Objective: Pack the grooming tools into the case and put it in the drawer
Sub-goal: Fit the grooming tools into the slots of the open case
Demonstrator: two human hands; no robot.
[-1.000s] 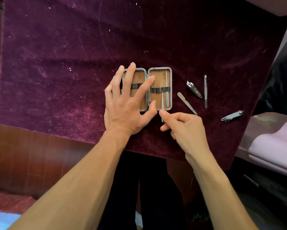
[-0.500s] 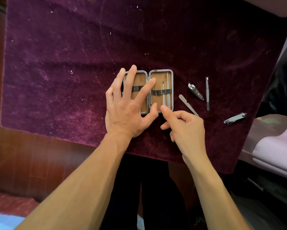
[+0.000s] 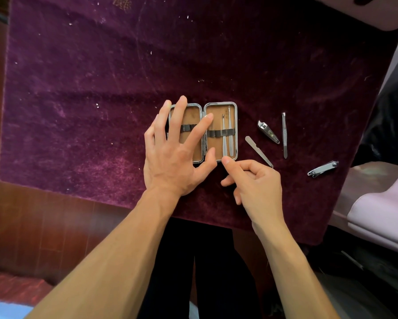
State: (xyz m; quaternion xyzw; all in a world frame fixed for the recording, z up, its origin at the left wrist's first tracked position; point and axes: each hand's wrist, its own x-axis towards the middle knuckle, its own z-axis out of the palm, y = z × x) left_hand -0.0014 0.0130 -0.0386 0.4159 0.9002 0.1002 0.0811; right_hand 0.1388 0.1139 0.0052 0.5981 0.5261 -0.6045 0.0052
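Observation:
A small metal-rimmed case (image 3: 236,125) lies open flat on the purple velvet cloth (image 3: 101,88), tan inside, with dark elastic bands across both halves. Two thin metal tools (image 3: 227,134) sit under the band in its right half. My left hand (image 3: 177,153) lies spread flat on the left half, fingers apart. My right hand (image 3: 253,183) is loosely curled, its forefinger tip touching the case's near right edge at the tools' ends. To the right lie a nail file (image 3: 259,151), a nail clipper (image 3: 268,131), tweezers (image 3: 284,135) and a second clipper (image 3: 322,168).
The velvet cloth covers a wooden table whose near edge runs just below my hands. A pale pink cushioned seat (image 3: 382,215) stands at the right. Reddish wood floor shows at the left. No drawer is visible.
The second thin tool has slid up under the band into the right half, pushed by my right forefinger. My left hand has stayed on the case.

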